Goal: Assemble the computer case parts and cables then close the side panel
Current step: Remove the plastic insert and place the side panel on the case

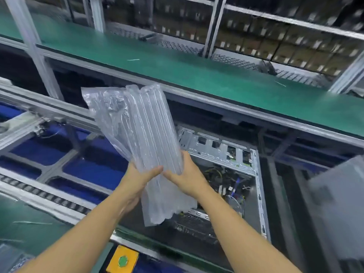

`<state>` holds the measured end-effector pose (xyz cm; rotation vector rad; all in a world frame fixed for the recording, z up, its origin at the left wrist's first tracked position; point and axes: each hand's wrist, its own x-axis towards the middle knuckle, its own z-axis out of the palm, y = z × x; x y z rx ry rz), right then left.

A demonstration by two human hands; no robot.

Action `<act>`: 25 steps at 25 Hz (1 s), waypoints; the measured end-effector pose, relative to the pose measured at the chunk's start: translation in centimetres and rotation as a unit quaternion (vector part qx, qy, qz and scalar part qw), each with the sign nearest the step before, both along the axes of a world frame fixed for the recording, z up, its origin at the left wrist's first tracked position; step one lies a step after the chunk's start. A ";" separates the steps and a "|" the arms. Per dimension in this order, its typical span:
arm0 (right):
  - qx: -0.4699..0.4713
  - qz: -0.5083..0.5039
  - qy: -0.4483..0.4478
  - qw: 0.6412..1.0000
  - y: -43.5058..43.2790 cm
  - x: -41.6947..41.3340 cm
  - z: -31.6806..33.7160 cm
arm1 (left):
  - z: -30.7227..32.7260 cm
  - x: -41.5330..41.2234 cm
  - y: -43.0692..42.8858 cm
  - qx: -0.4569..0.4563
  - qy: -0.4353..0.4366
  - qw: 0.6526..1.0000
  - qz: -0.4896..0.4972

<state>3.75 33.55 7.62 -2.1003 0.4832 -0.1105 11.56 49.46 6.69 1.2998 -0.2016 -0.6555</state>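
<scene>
A clear inflated air-column cushion (137,131) stands tilted in mid-air above the line, its top leaning left. My left hand (137,180) grips its lower left side and my right hand (187,174) grips its lower right side. Behind and below it lies the open computer case (222,152), side panel off, with a metal drive cage at its far end and loose cables (228,184) inside. A grey panel (338,209), blurred, stands at the right edge.
A green conveyor belt (177,64) runs across above the case. Blue bins (92,170) sit in an aluminium frame at the left. A yellow box with a green button (123,261) is near the bottom edge. Shelves with cartons fill the back.
</scene>
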 end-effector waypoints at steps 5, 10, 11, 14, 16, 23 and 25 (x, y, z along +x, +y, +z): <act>-0.248 -0.114 -0.046 0.961 -0.2 -1.2 -0.4 | 0.9 -1.8 -7.0 0.061 -0.060 0.996 0.033; -0.315 -0.091 -0.006 0.945 -3.3 -2.5 0.4 | 1.5 -4.0 -10.5 -0.016 0.004 1.000 -0.006; -0.319 -0.073 -0.001 0.945 -3.4 -2.7 0.2 | 1.5 -4.4 -11.3 0.000 0.007 1.000 -0.013; -0.136 0.012 0.019 0.991 -4.8 -3.7 0.1 | 1.5 -4.8 -12.8 0.040 0.003 0.999 -0.002; 0.051 0.012 -0.019 0.998 -7.2 -4.9 0.9 | 1.5 -4.5 -13.2 0.019 0.025 0.999 -0.028; 0.235 -0.026 0.008 0.972 -14.6 -7.2 1.8 | 1.2 -7.6 -17.0 -0.054 0.066 0.980 -0.177; 0.208 0.014 0.053 0.977 -16.8 -7.9 1.5 | 0.3 -8.2 -17.6 0.001 0.031 0.985 -0.169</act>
